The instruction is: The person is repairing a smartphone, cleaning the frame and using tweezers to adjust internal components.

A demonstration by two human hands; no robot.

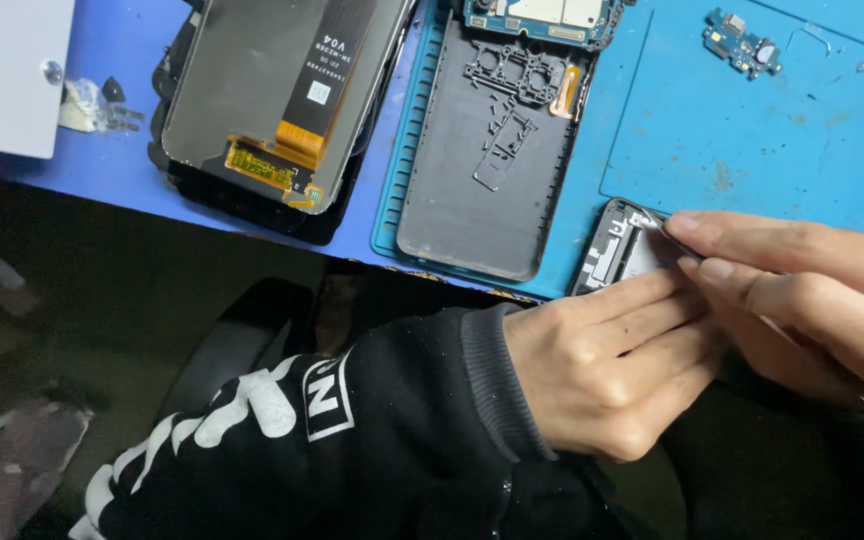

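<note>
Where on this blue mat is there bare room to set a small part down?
Most bare room is the blue mat right of the grey back cover, below the small circuit board. It is crowded at the near edge, where the left hand and right hand work on the phone frame.
</note>
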